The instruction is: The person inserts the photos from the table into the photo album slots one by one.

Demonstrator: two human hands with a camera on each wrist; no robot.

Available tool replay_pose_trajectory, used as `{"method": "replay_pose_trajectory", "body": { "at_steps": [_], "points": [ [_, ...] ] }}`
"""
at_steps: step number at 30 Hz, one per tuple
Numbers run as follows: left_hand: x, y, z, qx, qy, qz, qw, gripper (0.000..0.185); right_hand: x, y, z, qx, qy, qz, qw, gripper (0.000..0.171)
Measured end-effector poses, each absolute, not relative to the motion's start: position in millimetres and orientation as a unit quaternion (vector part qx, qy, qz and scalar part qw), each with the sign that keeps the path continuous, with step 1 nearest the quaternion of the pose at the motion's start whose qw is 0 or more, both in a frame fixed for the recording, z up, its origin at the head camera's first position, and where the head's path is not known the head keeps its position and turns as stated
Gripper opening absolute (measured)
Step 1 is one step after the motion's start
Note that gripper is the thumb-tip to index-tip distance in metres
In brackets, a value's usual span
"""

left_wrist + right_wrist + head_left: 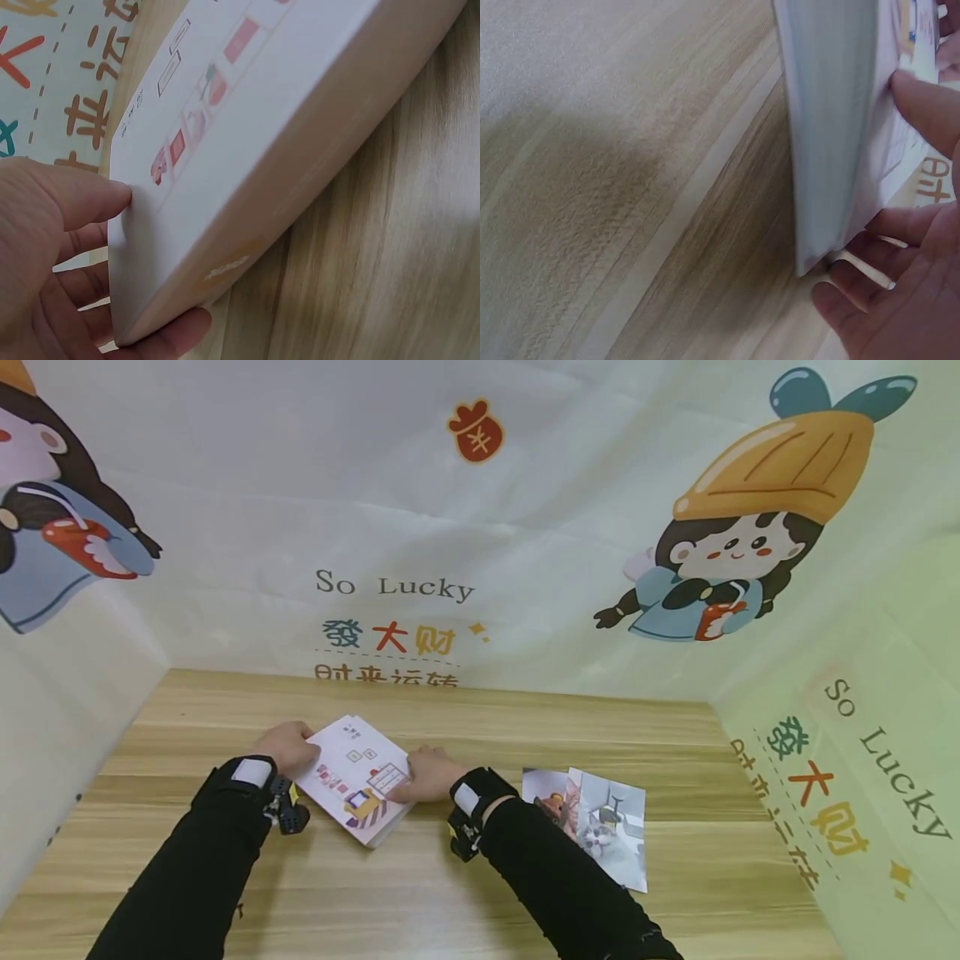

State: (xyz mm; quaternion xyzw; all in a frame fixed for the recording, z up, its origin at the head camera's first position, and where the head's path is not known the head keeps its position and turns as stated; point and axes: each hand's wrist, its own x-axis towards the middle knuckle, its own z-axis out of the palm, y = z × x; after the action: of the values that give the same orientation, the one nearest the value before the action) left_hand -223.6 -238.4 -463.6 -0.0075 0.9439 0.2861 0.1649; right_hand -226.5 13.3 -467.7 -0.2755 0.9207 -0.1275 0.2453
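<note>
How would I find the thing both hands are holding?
Look at the wooden table below the "So Lucky" wall. The left hand and right hand grip a thick white book there. Unlike the loose photos beside it, its cover has small colourful drawings.

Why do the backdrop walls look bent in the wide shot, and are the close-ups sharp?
Head view: wide lens bows the printed backdrop; light is soft and even. Left wrist view: the white illustrated booklet is slightly soft, and it shades the wooden table. Right wrist view: the table's far corner is blurred, with a broad shadow.
</note>
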Motion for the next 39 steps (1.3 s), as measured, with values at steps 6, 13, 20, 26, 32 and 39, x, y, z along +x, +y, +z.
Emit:
{"method": "replay_pose_trajectory", "body": {
  "at_steps": [6, 13, 20, 26, 32, 39],
  "points": [
    [-222.2, -215.6, -454.3, -0.001, 0.942, 0.289, 0.170, 0.045, -218.7, 22.9, -459.5, -0.261, 0.918, -0.135, 0.266, 0.035],
    [-222.3, -177.4, -454.8, 0.041, 0.954, 0.260, 0.146, 0.054, -204.1, 47.2, -450.2, -0.218, 0.914, -0.150, 0.306, 0.032],
    [-217.4, -139.0, -458.2, 0.059, 0.953, 0.275, 0.113, 0.064, -189.5, 71.4, -447.1, -0.168, 0.924, -0.184, 0.290, 0.030],
    [-208.5, -113.3, -454.9, 0.083, 0.951, 0.284, 0.092, 0.074, -186.6, 87.4, -445.5, -0.110, 0.915, -0.261, 0.286, 0.031],
    [-186.7, -95.6, -454.4, 0.037, 0.941, 0.326, 0.077, 0.088, -184.7, 98.0, -441.6, -0.056, 0.897, -0.328, 0.293, 0.026],
    [-160.9, -88.2, -456.6, -0.013, 0.922, 0.376, 0.085, 0.103, -185.0, 100.4, -438.7, -0.012, 0.883, -0.349, 0.314, 0.040]
  ]
}}
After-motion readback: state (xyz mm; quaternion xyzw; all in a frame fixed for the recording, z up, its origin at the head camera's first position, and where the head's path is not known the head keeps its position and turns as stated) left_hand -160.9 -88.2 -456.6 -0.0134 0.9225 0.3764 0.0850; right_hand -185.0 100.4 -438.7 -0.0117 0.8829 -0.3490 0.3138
